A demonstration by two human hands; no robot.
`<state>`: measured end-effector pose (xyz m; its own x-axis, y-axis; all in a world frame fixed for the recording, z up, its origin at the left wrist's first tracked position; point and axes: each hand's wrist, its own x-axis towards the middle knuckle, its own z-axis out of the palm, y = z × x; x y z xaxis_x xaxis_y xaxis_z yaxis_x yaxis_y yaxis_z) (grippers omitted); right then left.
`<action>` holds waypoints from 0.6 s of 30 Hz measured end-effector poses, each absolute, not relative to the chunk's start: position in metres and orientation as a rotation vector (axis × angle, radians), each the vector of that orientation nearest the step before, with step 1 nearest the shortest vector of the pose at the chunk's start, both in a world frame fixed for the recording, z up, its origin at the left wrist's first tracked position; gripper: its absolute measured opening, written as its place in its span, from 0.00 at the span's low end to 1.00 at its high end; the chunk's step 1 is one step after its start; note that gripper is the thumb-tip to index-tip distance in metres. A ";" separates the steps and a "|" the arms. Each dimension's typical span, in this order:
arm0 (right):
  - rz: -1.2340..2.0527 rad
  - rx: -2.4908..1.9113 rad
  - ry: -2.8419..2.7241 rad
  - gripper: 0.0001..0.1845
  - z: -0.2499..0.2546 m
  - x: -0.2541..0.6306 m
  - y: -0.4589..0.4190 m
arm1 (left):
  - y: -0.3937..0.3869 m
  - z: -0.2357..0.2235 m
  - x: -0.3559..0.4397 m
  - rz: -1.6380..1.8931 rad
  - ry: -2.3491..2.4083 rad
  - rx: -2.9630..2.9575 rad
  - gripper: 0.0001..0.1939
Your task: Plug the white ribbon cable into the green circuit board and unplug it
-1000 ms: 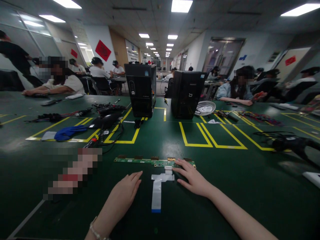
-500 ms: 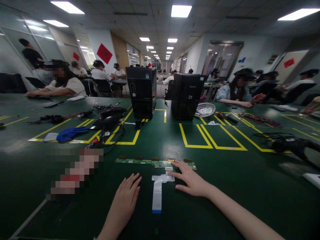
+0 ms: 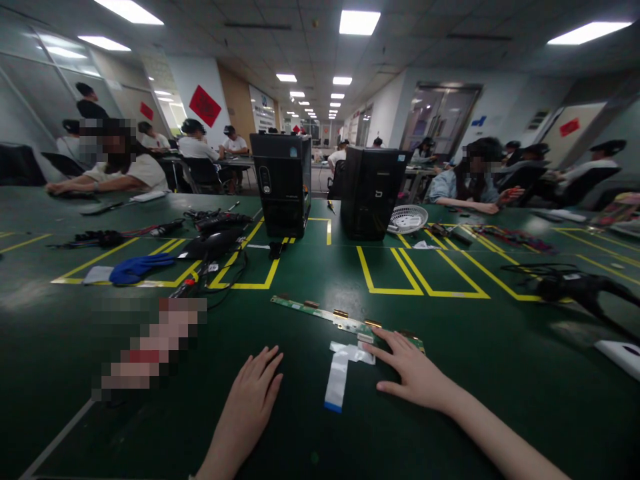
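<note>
A long, narrow green circuit board [image 3: 355, 324] lies slanted on the dark green table, its left end farther away than its right. From the white connector on its near edge runs a white flat ribbon cable [image 3: 338, 379], folded into an L and tipped blue. My right hand [image 3: 417, 367] rests with spread fingers over the board's right part, fingertips at the connector and cable fold, hiding some of the board. My left hand [image 3: 253, 390] lies on the table to the left of the cable, fingers stretched out, touching neither cable nor board.
Two black computer towers [image 3: 281, 187] stand at the back middle. Left are a blue glove [image 3: 141, 268] and tangled black cables [image 3: 217, 220]. A white round grille [image 3: 407, 219] sits right of the towers. Yellow tape [image 3: 390, 292] marks the table. People sit at its far side.
The circuit board and its ribbon cable have slid right and turned, the right end coming nearer. My right hand has moved right and nearer with them. My left hand stays put.
</note>
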<state>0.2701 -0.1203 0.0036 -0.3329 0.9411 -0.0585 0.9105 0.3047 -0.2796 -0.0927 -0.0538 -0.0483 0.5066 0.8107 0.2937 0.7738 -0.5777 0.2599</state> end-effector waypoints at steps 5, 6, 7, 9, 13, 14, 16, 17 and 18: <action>0.183 -2.064 -2.242 0.39 -0.013 0.318 -0.161 | -0.056 -0.045 -0.092 0.568 1.410 2.630 0.21; 0.135 -2.114 -2.198 0.39 -0.018 0.328 -0.169 | -0.056 -0.045 -0.092 0.561 1.410 2.634 0.22; 0.084 -2.157 -2.157 0.39 -0.022 0.338 -0.178 | -0.056 -0.045 -0.091 0.556 1.411 2.639 0.22; -0.019 -2.220 -2.083 0.38 -0.031 0.356 -0.193 | -0.056 -0.046 -0.091 0.553 1.412 2.645 0.22; -0.163 -2.294 -1.941 0.38 -0.045 0.383 -0.216 | -0.056 -0.046 -0.090 0.559 1.408 2.652 0.22; -0.181 -2.316 -1.905 0.38 -0.048 0.389 -0.220 | -0.056 -0.046 -0.090 0.558 1.406 2.655 0.22; -0.206 -2.374 -1.826 0.40 -0.054 0.399 -0.226 | -0.057 -0.045 -0.089 0.557 1.407 2.658 0.22; -0.219 -2.403 -1.787 0.41 -0.057 0.404 -0.229 | -0.057 -0.045 -0.089 0.559 1.408 2.657 0.22; -0.238 -2.425 -1.750 0.41 -0.060 0.409 -0.231 | -0.057 -0.045 -0.090 0.564 1.409 2.655 0.22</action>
